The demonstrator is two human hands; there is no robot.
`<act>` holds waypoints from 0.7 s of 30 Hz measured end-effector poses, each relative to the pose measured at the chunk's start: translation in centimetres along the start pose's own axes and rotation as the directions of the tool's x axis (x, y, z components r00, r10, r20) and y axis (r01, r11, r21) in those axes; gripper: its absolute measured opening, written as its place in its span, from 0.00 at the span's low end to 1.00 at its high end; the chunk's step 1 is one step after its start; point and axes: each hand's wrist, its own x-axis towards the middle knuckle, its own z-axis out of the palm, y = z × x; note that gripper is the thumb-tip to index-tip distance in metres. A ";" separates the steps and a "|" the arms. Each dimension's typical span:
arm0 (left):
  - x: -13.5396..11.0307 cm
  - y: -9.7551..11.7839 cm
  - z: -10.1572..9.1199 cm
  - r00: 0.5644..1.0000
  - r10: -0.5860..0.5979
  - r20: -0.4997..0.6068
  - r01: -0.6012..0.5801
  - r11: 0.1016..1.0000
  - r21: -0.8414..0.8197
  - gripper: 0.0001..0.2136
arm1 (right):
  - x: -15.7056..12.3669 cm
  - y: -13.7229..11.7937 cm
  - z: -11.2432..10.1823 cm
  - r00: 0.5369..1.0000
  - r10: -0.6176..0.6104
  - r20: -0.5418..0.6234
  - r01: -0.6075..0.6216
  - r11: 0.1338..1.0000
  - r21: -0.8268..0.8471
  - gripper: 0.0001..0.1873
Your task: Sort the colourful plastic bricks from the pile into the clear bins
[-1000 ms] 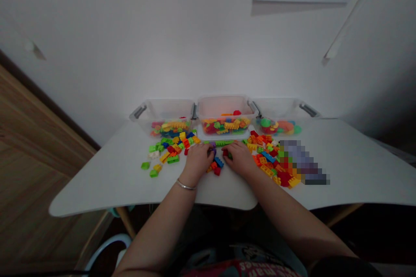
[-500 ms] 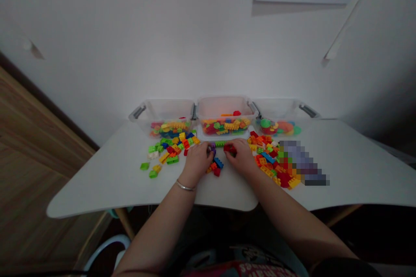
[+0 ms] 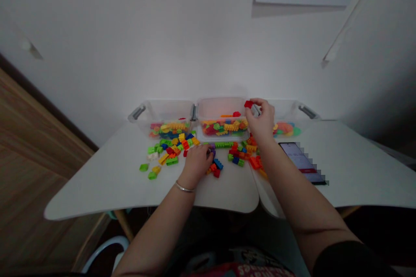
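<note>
My right hand [image 3: 260,120] is raised over the gap between the middle and right plastic bins, and a red toy brick [image 3: 248,104] is pinched in its fingers. My left hand [image 3: 196,164] rests low on the table, its fingertips on a purple brick [image 3: 212,149]. A long row of joined green bricks [image 3: 223,144] lies between my hands, next to the middle bin [image 3: 222,110]. Loose bricks in many colours are scattered on both sides of my left hand, and a small red and blue group [image 3: 216,169] sits just right of it.
Three clear bins with grey handles, holding bricks and round pieces, stand along the wall at the back of the white table [image 3: 354,181]. A phone [image 3: 300,158] lies to the right of my right forearm. The table's front edge curves below my arms.
My right hand has risen from the table to over the bins, with a red brick in its fingers. The right-hand bricks have shifted, and a phone now shows. My left hand stays put.
</note>
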 end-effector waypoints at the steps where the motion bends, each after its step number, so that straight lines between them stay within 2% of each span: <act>1: 0.0 0.0 0.0 1.000 0.002 -0.004 -0.002 1.000 -0.005 0.12 | 0.9 0.3 0.5 1.000 0.001 0.018 -0.001 1.000 0.010 0.13; 6: 0.0 0.0 0.1 1.000 0.000 -0.013 0.000 1.000 -0.014 0.12 | 2.9 1.9 3.2 0.973 0.074 0.219 -0.088 0.995 0.054 0.20; 10: 0.0 -0.1 0.2 1.000 0.010 -0.016 -0.010 1.000 -0.021 0.12 | 2.3 2.4 3.6 0.936 0.049 0.349 0.001 0.990 -0.141 0.16; 12: 0.0 -0.2 0.2 1.000 0.011 -0.019 -0.011 1.000 -0.025 0.12 | 2.0 2.4 3.4 0.925 0.040 0.378 0.029 0.984 -0.173 0.15; 16: 0.1 -0.2 0.3 1.000 0.008 -0.014 -0.008 1.000 -0.025 0.13 | 2.0 2.4 2.7 0.925 0.044 0.377 -0.026 0.998 -0.055 0.15; 21: 0.1 -0.2 0.2 1.000 0.010 -0.009 -0.010 1.000 -0.013 0.13 | 0.1 1.1 1.0 0.973 -0.062 0.223 0.037 0.993 0.116 0.16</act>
